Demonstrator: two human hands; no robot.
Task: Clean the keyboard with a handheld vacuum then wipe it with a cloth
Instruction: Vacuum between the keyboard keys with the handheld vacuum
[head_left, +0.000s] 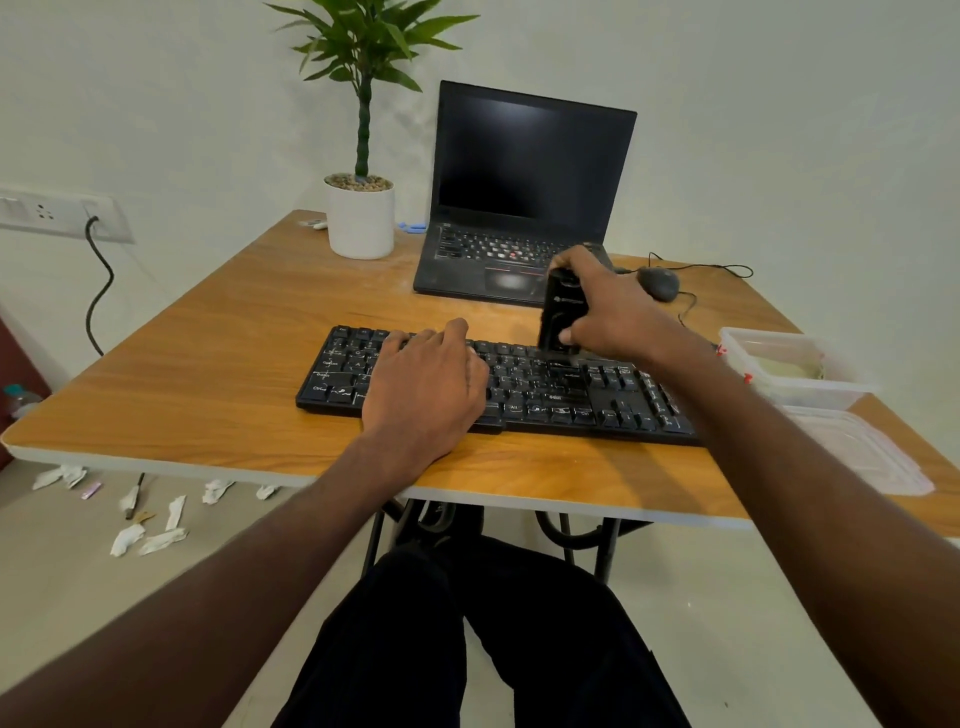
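On the wooden table, the left hand lies flat pinning the black plastic keyboard; beside it the right hand grips round its middle a small black handheld vacuum, likely light and rigid, nozzle on the keys

Vacuum nozzle perhaps hidden behind keyboard

Legible text, as we find it, all on the black keyboard:
- "Ctrl": key at its near left corner.
- "Alt": near-row key, right of its centre.
- "Shift": wide key one row above the "Alt" key.

On the handheld vacuum, standing upright at the keyboard's far edge, we see a pale logo line, too blurred to read.
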